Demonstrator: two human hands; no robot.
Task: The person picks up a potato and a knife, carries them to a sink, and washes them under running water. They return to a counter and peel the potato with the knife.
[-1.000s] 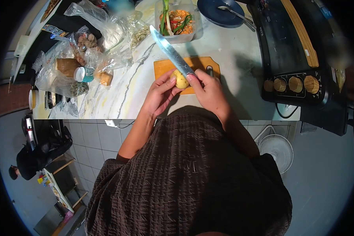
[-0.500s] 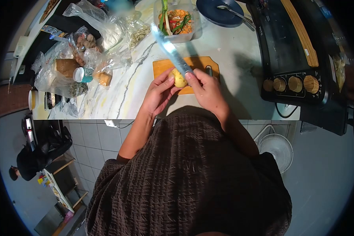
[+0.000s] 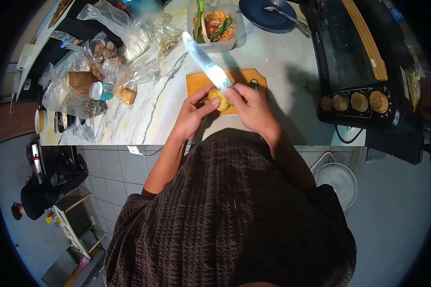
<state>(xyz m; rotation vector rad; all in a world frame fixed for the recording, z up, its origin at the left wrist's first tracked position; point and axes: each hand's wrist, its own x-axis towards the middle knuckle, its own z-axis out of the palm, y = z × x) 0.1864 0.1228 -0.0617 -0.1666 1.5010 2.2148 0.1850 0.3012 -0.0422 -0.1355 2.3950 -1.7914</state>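
A yellow potato (image 3: 222, 101) is gripped in the fingers of my left hand (image 3: 194, 112), with the thumb lying across it. My right hand (image 3: 252, 109) is closed on a large knife (image 3: 207, 65), its shiny blade slanting up and to the left. The base of the blade sits right at the potato, and my right thumb is close beside it. Both hands are over the near part of a wooden cutting board (image 3: 246, 75). The knife's handle is hidden in my right hand.
Beyond the board stands a clear plastic container (image 3: 225, 45) with shredded vegetables and green onions. A dark blue plate (image 3: 258, 21) with cutlery is at the back. Bagged food (image 3: 81, 82) fills the left; a black toaster oven (image 3: 354, 71) stands right. A person (image 3: 38, 196) is at far left.
The potato has turned a little in my left hand, and my left thumb has shifted right over it. The knife blade has tilted slightly and shows a brighter face.
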